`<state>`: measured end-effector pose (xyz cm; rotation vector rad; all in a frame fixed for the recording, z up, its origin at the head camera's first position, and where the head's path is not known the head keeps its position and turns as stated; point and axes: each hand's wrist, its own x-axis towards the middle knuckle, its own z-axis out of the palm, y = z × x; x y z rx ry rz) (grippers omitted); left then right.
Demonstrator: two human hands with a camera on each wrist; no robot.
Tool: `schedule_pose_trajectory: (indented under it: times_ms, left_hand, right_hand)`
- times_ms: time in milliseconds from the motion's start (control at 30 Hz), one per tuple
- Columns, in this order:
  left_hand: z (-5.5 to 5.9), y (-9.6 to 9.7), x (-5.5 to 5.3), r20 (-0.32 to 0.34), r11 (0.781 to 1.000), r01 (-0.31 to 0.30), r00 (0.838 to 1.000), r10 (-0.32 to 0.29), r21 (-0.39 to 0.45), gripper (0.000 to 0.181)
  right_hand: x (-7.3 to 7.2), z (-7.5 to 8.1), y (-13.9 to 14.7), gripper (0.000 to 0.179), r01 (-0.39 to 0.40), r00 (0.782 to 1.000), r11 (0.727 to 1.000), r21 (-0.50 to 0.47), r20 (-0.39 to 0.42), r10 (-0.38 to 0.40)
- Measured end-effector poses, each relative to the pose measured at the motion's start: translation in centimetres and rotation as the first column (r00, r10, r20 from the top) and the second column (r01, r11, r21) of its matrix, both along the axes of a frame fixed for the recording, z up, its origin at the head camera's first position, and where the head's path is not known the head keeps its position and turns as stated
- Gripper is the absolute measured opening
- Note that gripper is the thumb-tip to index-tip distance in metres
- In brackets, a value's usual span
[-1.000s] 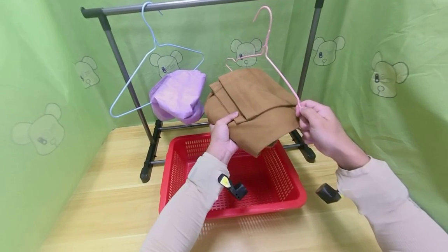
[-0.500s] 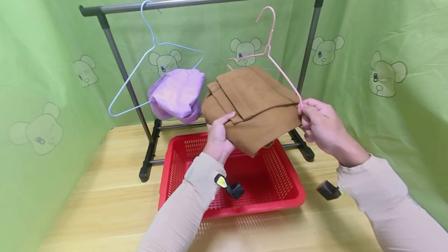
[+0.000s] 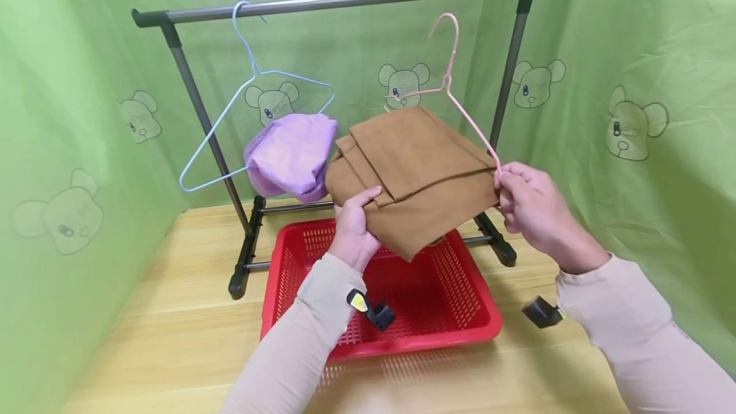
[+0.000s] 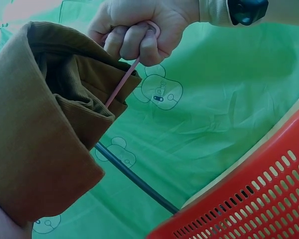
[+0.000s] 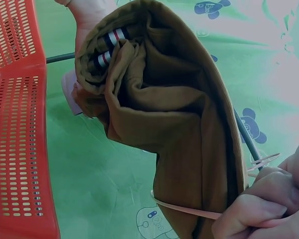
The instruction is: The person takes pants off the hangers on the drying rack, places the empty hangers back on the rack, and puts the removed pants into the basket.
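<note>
My left hand [image 3: 355, 232] holds a folded brown garment [image 3: 425, 152], its thumb lying on top of the cloth and its fingers hidden beneath. At the garment's right end, my right hand [image 3: 531, 209] grips the lower corner of a pink wire hanger [image 3: 449, 75]. The hanger's hook is off the rack, up in the air. In the left wrist view, the hanger's wire [image 4: 122, 84] runs from curled fingers into the folds. The right wrist view shows the loose inner folds [image 5: 174, 104] and striped tape [image 5: 114, 37] inside the garment.
A grey rack bar [image 3: 368, 0] spans the back. From its left part hangs a blue wire hanger [image 3: 255, 73] with a bunched purple cloth [image 3: 294, 152]. Below my hands, a red perforated basket [image 3: 414, 342] sits on a wooden surface [image 3: 172, 312]. Green curtains [image 3: 661, 241] enclose the sides.
The pink hanger and its hook have shifted slightly right with my right hand. My left hand and the garment's left end have moved a little left and down.
</note>
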<state>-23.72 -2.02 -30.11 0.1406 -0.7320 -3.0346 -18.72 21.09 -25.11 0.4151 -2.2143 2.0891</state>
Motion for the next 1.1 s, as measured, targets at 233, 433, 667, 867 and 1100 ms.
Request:
schedule_pose_trajectory:
  times_ms: [233,433,667,867,1100]
  left_hand:
    - [-0.2,-0.3,0.0,-0.008,1.000,0.006,1.000,-0.006,-0.001,0.051]
    - [-0.2,-0.4,0.0,-0.007,1.000,0.011,1.000,-0.011,-0.006,0.047]
    - [-0.1,-0.5,0.1,-0.017,1.000,0.001,1.000,-0.001,-0.007,0.044]
    - [0.0,-0.7,0.2,-0.014,1.000,0.007,1.000,-0.007,-0.017,0.042]
    - [0.1,-0.9,0.2,-0.004,1.000,0.020,1.000,-0.020,-0.009,0.044]
  right_hand:
    - [0.0,-0.2,0.2,0.026,-0.015,1.000,0.999,-0.034,-0.001,0.015]
    - [-0.1,-0.3,0.3,0.025,-0.018,1.000,0.998,-0.054,-0.011,0.017]
    - [-0.2,-0.3,0.6,0.025,0.000,1.000,0.999,-0.038,-0.001,0.000]
    - [-0.1,-0.2,0.9,0.026,0.006,1.000,0.999,-0.042,0.002,-0.006]
    - [-0.1,-0.3,1.3,0.025,-0.010,1.000,0.997,-0.076,-0.024,0.008]
